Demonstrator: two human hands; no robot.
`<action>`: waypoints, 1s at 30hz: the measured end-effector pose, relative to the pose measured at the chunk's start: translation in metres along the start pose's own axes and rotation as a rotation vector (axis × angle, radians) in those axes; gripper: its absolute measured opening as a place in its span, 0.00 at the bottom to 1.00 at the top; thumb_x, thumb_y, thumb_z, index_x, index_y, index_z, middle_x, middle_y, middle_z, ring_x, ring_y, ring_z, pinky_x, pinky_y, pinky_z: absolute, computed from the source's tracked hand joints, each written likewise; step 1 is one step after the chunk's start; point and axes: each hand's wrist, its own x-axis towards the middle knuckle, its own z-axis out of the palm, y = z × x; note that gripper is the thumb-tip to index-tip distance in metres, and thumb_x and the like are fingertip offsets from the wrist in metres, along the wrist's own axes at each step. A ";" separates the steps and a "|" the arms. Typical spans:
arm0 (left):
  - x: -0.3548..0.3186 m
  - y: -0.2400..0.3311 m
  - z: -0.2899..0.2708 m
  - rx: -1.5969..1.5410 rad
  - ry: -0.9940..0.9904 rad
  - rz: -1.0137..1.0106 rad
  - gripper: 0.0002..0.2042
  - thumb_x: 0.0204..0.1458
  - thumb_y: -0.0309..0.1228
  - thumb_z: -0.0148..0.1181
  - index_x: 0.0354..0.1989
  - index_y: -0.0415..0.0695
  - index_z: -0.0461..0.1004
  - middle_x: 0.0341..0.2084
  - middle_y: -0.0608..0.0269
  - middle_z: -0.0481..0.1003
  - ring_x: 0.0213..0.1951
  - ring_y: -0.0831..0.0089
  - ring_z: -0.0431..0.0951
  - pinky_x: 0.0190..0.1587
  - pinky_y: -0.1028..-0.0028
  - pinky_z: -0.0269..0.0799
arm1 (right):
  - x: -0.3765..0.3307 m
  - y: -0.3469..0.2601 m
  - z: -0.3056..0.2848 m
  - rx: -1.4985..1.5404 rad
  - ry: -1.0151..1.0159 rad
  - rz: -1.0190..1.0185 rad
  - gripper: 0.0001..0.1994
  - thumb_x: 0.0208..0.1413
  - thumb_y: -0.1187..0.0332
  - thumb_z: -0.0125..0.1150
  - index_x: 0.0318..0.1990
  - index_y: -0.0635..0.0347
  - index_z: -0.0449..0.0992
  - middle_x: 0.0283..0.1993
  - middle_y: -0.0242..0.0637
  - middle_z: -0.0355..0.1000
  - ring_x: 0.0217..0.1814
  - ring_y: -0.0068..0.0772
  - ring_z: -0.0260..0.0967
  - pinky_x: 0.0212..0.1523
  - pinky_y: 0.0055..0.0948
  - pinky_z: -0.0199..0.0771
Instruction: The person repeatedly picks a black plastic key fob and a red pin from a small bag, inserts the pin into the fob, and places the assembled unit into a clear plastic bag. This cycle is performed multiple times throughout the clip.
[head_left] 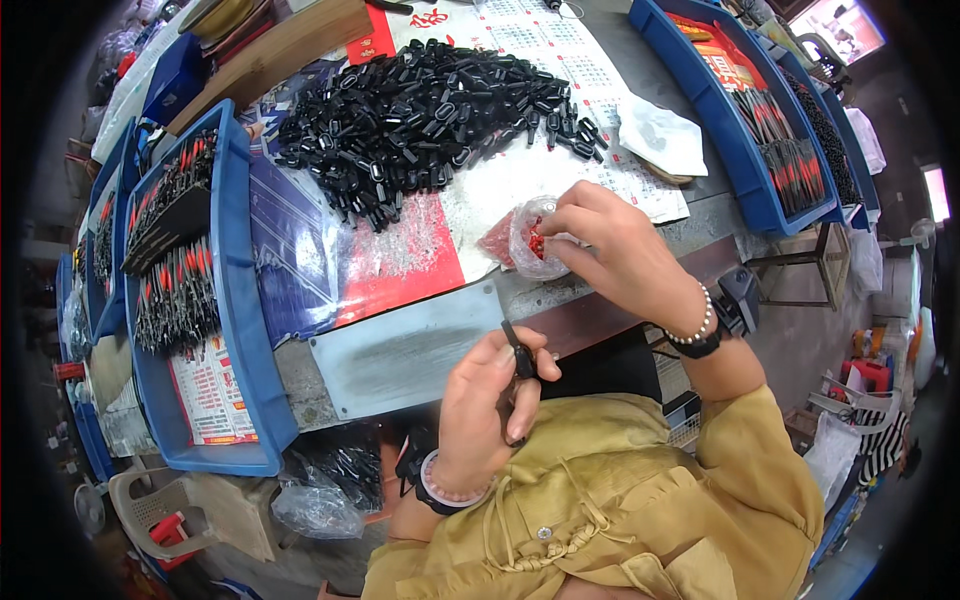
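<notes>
My left hand [490, 395] is closed around a small black plastic part [523, 360] with a narrow stem, held between thumb and fingers in front of my body. The tip of another dark piece [516, 441] shows below the fingers of that hand. At the table's front edge, my right hand [610, 240] has its fingers pinched at the mouth of a clear plastic bag [541, 262]. Small red pieces [537, 240] lie inside the bag. Whatever the right fingertips hold is too small to make out. A metal plate [410, 352] lies along the table edge, left of the bag.
A large heap of black plastic parts [420, 120] covers the far middle of the table. Blue trays [262, 400] with rows of black-and-red pieces stand at the left. Another blue tray [745, 180] holds similar pieces at the right. A white pad [660, 135] lies near it.
</notes>
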 end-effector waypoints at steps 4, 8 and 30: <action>-0.004 0.002 0.000 0.041 0.061 0.008 0.13 0.63 0.30 0.43 0.50 0.36 0.68 0.35 0.56 0.73 0.15 0.85 0.61 0.16 0.86 0.55 | 0.014 0.004 0.017 -0.134 -0.084 0.011 0.04 0.48 0.74 0.59 0.32 0.63 0.74 0.33 0.40 0.66 0.39 0.44 0.67 0.40 0.37 0.68; -0.002 0.003 0.000 0.112 0.088 -0.002 0.13 0.62 0.27 0.46 0.53 0.36 0.67 0.35 0.58 0.74 0.15 0.87 0.61 0.17 0.87 0.55 | 0.017 0.006 0.020 -0.199 -0.092 -0.008 0.03 0.48 0.74 0.57 0.30 0.63 0.72 0.32 0.41 0.66 0.39 0.45 0.67 0.39 0.38 0.68; 0.004 -0.002 -0.001 0.141 0.078 0.014 0.13 0.61 0.27 0.49 0.52 0.35 0.67 0.33 0.58 0.74 0.14 0.87 0.60 0.16 0.87 0.54 | 0.008 0.015 0.000 0.758 -0.052 0.399 0.04 0.57 0.75 0.58 0.35 0.67 0.73 0.30 0.32 0.74 0.31 0.15 0.70 0.33 0.17 0.72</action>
